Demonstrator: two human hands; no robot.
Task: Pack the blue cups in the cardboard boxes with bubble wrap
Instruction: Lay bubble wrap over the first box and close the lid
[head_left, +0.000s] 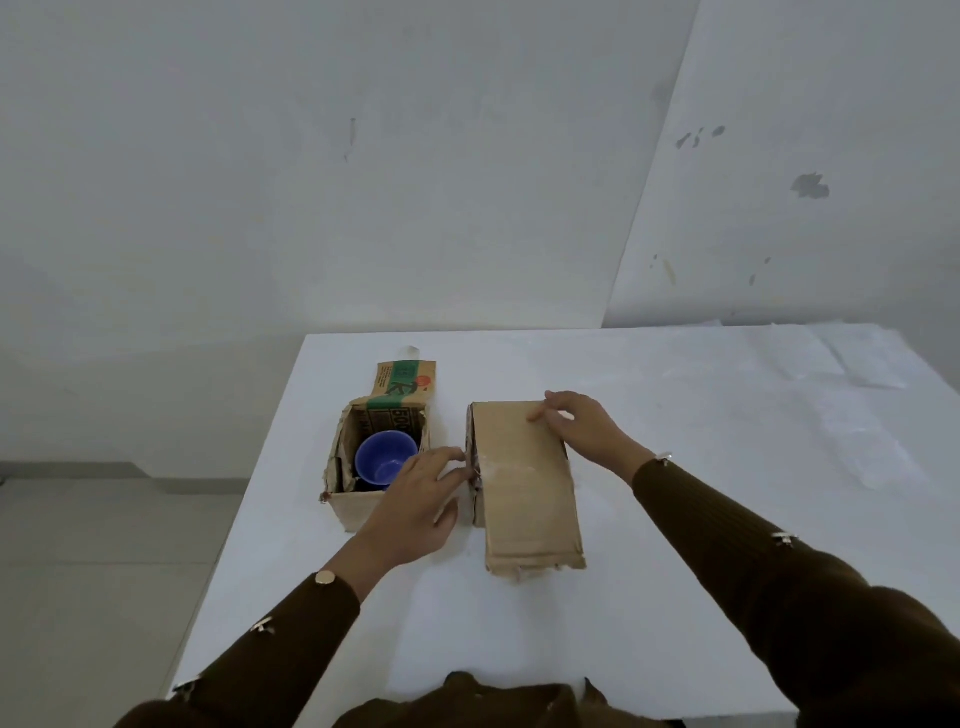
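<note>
Two cardboard boxes stand side by side on the white table (675, 597). The left box (353, 512) is open, its printed flap folded back, and a blue cup (382, 460) sits upright inside it. The right box (524, 499) has its long plain flap lying down over the top and hanging past the near side. My left hand (423, 496) pinches the left edge of that box at the flap. My right hand (582, 428) rests flat on the flap's far right corner, fingers spread. What is inside the right box is hidden.
The table's left edge runs close beside the open box, with grey floor (104, 545) beyond it. A white wall (415, 182) rises behind the table. A sheet of bubble wrap (831, 364), pale and hard to make out, lies at the far right of the table.
</note>
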